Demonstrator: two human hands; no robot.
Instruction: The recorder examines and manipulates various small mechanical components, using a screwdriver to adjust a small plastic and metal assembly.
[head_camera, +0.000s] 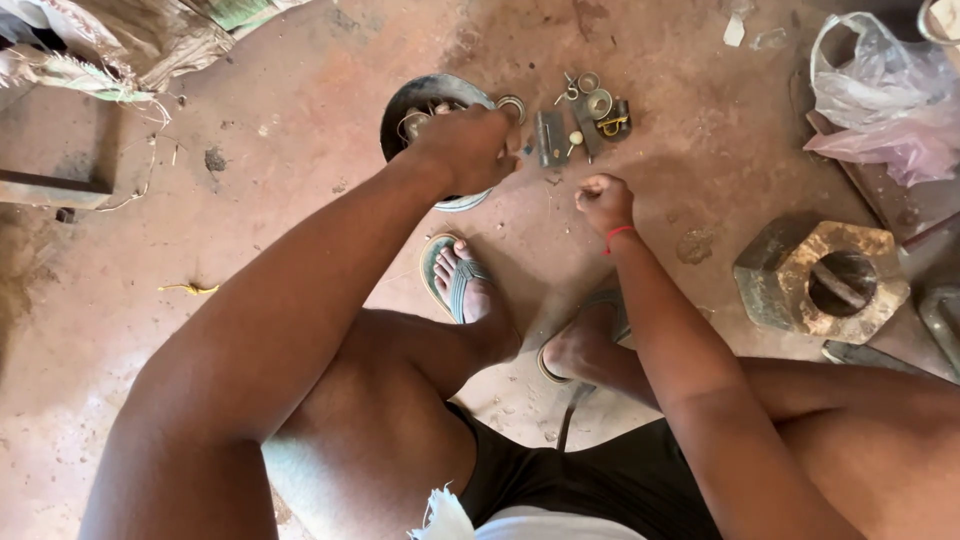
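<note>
My left hand (468, 148) reaches forward over a dark round metal bowl (412, 100) that holds small metal parts; its fingers are curled at the bowl's right rim, and what they grip is hidden. My right hand (603, 200) is closed in a fist above the reddish floor, a red band on its wrist; nothing shows in it. Just beyond both hands lies a cluster of small metal parts (585, 115): rings, flat plates, a brass-coloured piece.
A large rusty hexagonal nut (822, 280) sits at the right. A clear plastic bag (880, 95) lies at the upper right, crumpled sacks (130, 40) at the upper left. My sandalled feet (465, 285) rest on the floor below the hands.
</note>
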